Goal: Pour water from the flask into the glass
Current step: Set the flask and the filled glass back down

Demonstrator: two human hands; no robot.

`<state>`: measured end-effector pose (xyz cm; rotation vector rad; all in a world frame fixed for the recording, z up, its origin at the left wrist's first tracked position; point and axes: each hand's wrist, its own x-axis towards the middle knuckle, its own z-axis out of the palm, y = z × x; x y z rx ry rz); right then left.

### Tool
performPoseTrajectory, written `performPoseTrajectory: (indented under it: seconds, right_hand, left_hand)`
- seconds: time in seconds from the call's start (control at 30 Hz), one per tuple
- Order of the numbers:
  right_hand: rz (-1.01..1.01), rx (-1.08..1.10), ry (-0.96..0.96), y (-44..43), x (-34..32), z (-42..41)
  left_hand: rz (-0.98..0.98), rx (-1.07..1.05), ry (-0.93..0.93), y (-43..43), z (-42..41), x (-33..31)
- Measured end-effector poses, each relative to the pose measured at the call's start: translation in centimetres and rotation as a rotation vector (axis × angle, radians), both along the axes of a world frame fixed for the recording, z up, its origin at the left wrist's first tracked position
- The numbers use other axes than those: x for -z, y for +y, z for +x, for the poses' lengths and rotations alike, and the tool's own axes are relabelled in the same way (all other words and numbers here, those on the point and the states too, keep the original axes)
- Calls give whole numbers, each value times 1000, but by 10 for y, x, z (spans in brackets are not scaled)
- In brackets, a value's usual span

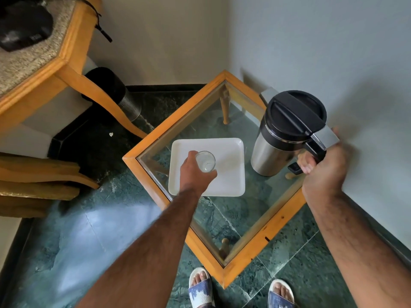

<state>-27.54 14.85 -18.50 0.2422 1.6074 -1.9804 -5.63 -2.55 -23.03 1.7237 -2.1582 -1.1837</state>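
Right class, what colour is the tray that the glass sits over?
White: the square tray under the glass is plain white, seen in the head view.

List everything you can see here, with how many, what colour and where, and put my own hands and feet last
flask: one, steel with black lid and handle, held upright over the table's right side
glass: one, clear, over the tray, held
tray: one, white, on the table
table: one, glass top in an orange wood frame, in the corner
desk: one, orange wood with speckled top, upper left
black object: one, on the desk; cannot tell what it is
bin: one, black and metal mesh, under the desk
left hand: around the glass
right hand: on the flask's handle
feet: two, in white and blue sandals, bottom edge
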Motion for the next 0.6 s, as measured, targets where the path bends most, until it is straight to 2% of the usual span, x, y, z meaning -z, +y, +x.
performPoseTrajectory:
  seconds: [0.03, 0.07, 0.13, 0.3, 0.53, 0.6]
  right_hand:
    - [-24, -24, 40, 0, -6, 7]
    - [60, 32, 137, -5, -8, 10]
    - [42, 69, 107, -8, -6, 13]
    - [-14, -7, 251, -6, 2, 29]
    - [-1, -16, 201, 0, 15, 35]
    - [86, -31, 225, 1, 17, 32]
  left_hand:
    - [-3, -3, -7, -1, 0, 3]
    - [-6, -4, -13, -1, -1, 5]
    - [-11, -5, -24, -3, -1, 10]
    - [-34, -3, -35, -3, -2, 22]
    - [-47, 14, -45, -9, -6, 32]
    - [-50, 7, -50, -11, -6, 34]
